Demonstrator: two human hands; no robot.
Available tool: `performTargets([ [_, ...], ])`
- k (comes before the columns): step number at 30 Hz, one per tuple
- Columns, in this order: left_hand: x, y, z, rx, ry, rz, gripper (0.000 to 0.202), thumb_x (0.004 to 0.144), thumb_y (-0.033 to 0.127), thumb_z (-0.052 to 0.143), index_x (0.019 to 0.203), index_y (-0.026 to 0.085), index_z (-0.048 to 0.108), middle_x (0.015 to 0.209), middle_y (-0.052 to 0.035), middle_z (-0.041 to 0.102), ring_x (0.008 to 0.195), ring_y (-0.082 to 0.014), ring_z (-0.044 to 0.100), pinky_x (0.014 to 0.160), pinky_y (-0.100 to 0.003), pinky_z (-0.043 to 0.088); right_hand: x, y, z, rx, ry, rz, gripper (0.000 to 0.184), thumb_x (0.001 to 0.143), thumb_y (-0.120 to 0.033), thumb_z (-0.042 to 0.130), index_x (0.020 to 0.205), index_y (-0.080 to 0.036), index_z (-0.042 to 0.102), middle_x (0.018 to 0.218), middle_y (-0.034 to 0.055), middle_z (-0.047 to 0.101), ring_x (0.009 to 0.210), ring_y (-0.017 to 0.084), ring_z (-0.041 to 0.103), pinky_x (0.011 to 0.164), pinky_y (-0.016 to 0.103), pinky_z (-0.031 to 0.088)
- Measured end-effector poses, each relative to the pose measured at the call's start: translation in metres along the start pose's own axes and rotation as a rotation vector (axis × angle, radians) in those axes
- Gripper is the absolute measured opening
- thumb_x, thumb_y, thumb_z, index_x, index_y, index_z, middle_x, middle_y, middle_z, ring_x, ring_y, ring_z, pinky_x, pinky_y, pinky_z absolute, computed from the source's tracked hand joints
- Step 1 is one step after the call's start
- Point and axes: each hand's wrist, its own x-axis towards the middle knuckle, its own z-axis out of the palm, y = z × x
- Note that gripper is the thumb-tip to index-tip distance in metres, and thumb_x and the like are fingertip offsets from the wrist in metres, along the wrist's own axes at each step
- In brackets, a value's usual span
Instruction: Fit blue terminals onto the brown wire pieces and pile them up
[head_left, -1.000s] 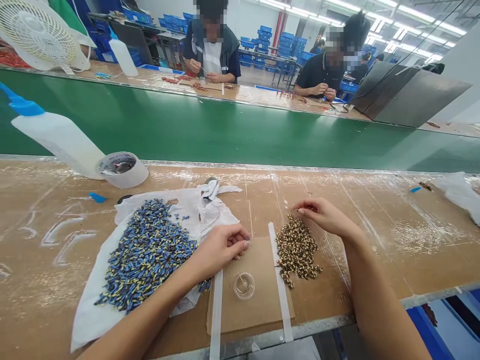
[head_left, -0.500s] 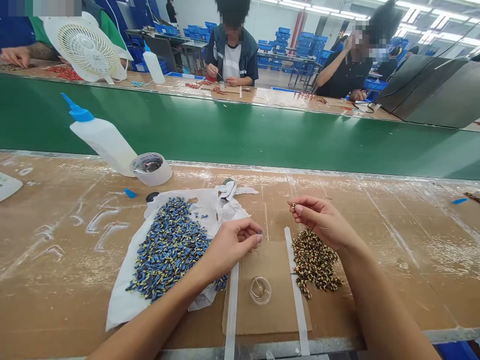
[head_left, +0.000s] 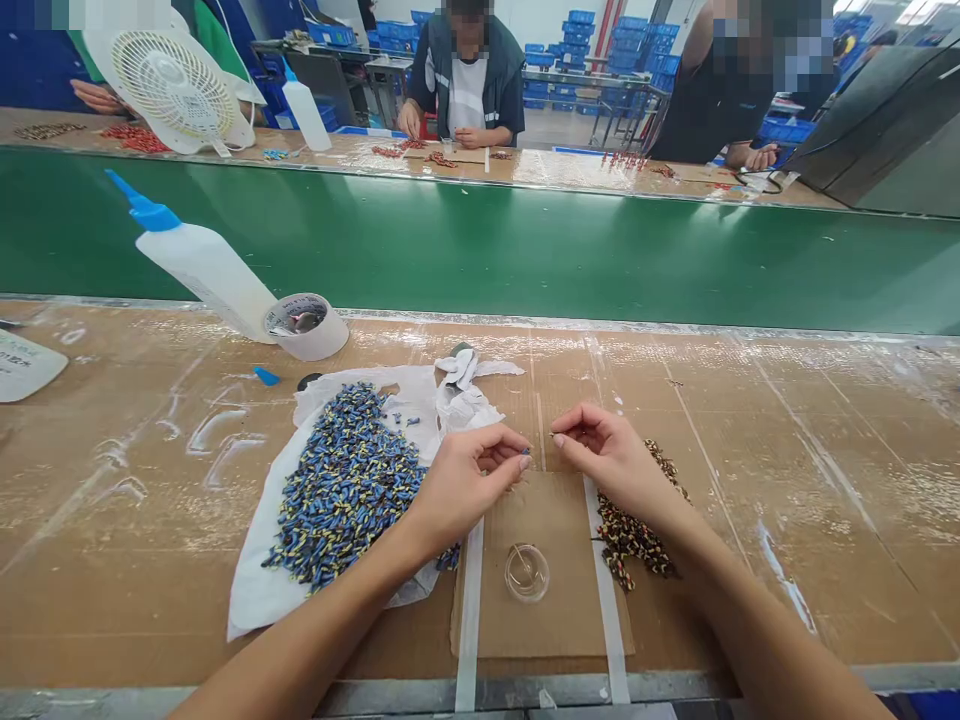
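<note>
My left hand is closed in a pinch, with a tiny blue piece at its fingertips. Facing it across a small gap, my right hand pinches a very small piece, mostly covered by the fingers. A heap of small blue, yellow and black pieces lies on a white sheet to the left. Partly behind my right hand is a pile of small dark-and-cream pieces. Below both hands, a clear little cup with a thin stick in it stands on a cardboard piece edged with white tape.
A white squeeze bottle with a blue nozzle leans by a tape roll. A blue cap lies nearby. Crumpled white paper is behind the heap. Beyond a green belt, other people sit at a bench with a fan.
My right hand has moved left and a little down, from above the dark-and-cream pile toward my left hand. The left hand has barely moved. The view has tilted downward slightly.
</note>
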Motion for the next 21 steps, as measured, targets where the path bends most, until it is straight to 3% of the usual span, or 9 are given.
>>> performTargets([
  [7,0.0,0.001,0.002,-0.095,-0.035,-0.044,0.017,0.083,0.027,0.062,0.093,0.014,0.065,0.076,-0.0031,0.063,0.069,-0.0131,0.059,0.064,-0.026,0.052,-0.003,-0.004,0.007,-0.127,-0.05,-0.124,0.022,0.09,-0.022,0.049,0.101,-0.021,0.068,0.087,0.0041,0.061,0.074,0.016,0.056,0.069,0.031,0.046],
  [13,-0.003,0.006,0.001,-0.186,-0.069,-0.04,0.016,0.085,0.025,0.062,0.094,0.013,0.067,0.081,-0.0047,0.067,0.071,-0.0127,0.061,0.067,-0.025,0.054,-0.004,-0.012,0.001,0.115,-0.186,0.004,0.012,0.086,-0.03,0.061,0.091,-0.02,0.067,0.086,0.0033,0.068,0.081,0.017,0.062,0.076,0.033,0.049],
  [17,-0.004,0.008,0.001,-0.218,-0.049,0.013,0.014,0.085,0.024,0.063,0.093,0.013,0.067,0.083,-0.0055,0.069,0.074,-0.0135,0.064,0.07,-0.026,0.056,-0.004,-0.012,0.002,0.207,-0.157,0.016,0.012,0.084,-0.032,0.066,0.087,-0.02,0.066,0.084,0.0028,0.067,0.081,0.016,0.063,0.076,0.032,0.051],
  [21,-0.005,0.006,0.002,-0.239,-0.009,0.028,0.013,0.083,0.022,0.067,0.092,0.013,0.067,0.08,-0.0044,0.069,0.07,-0.0129,0.065,0.07,-0.026,0.057,-0.007,-0.014,0.001,0.268,-0.12,0.027,0.017,0.084,-0.032,0.066,0.097,-0.021,0.068,0.089,0.0041,0.07,0.084,0.017,0.065,0.081,0.034,0.053],
])
